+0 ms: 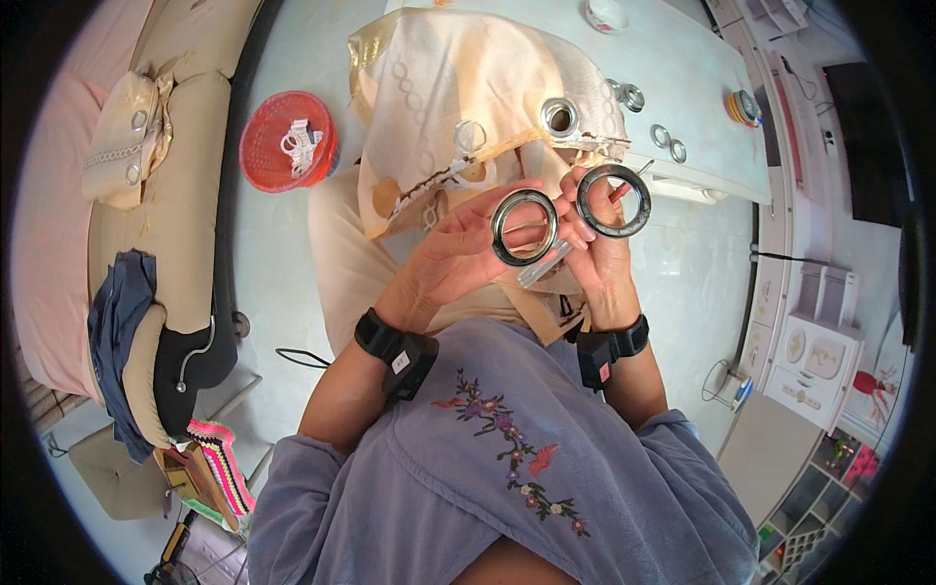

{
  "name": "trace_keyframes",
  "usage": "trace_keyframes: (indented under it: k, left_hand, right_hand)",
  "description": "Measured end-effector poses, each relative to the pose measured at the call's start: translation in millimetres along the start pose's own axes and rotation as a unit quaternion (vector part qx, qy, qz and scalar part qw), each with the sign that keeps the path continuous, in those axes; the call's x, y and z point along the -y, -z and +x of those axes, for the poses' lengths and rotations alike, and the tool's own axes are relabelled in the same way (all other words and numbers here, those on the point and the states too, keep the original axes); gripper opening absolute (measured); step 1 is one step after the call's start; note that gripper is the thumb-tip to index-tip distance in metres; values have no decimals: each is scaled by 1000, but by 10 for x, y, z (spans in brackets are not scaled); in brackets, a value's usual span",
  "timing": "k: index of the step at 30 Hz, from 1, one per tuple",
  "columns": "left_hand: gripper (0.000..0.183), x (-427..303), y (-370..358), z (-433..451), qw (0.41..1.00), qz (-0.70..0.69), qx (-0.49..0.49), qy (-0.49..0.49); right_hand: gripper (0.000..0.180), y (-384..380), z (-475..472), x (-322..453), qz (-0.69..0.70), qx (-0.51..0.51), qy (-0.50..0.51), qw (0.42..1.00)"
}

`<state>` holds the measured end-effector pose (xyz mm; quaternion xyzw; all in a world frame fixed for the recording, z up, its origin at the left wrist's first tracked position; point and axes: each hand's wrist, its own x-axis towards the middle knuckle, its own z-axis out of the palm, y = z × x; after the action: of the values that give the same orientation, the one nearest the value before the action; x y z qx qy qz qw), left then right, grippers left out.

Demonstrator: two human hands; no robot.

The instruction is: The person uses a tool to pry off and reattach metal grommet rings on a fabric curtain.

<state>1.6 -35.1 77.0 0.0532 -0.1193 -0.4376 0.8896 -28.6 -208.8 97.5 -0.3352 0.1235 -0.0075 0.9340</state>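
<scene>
My left hand [461, 238] grips a shiny metal curtain grommet ring [498, 238], face up. In my right hand [603, 256] is a second, darker grommet ring [642, 208], held close beside the first but apart from it. The same hand also holds a slim screwdriver-like tool with a clear handle [545, 265]; its thin metal tip points up and right behind the ring. A cream patterned curtain [468, 66] drapes over my lap and the table edge. One silver grommet [547, 121] is set in its frayed border, near a cut round hole [385, 199].
Several loose rings [678, 151] and a stack of coloured rolls [740, 108] lie on the white table [702, 80], with a bowl [607, 14] farther back. A red basket [256, 150] with white plastic rings [300, 150] stands at left. Folded curtain fabric [121, 157] rests on the sofa [186, 146].
</scene>
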Motion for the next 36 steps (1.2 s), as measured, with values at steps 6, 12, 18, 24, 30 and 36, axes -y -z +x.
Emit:
trace_keyframes:
  k: [6, 12, 18, 24, 30, 36]
  left_hand:
    - [62, -15, -42, 17, 1000, 19, -4, 6]
    - [63, 4, -21, 4, 1000, 6, -12, 9]
    - [64, 7, -13, -3, 1000, 7, -8, 13]
    - [64, -6, -58, -23, 1000, 2, -11, 21]
    - [65, 1, -46, -21, 1000, 7, -11, 21]
    - [68, 14, -28, -41, 999, 20, -30, 14]
  right_hand:
    - [31, 31, -9, 8, 3, -13, -26, 1000]
    - [32, 30, -10, 17, 44, 27, -58, 997]
    - [32, 39, -19, 19, 84, 56, -77, 992]
    - [29, 89, -25, 11, 98, 72, -94, 988]
    - [28, 69, -23, 15, 99, 81, -86, 988]
    - [27, 83, -27, 1, 61, 70, -76, 993]
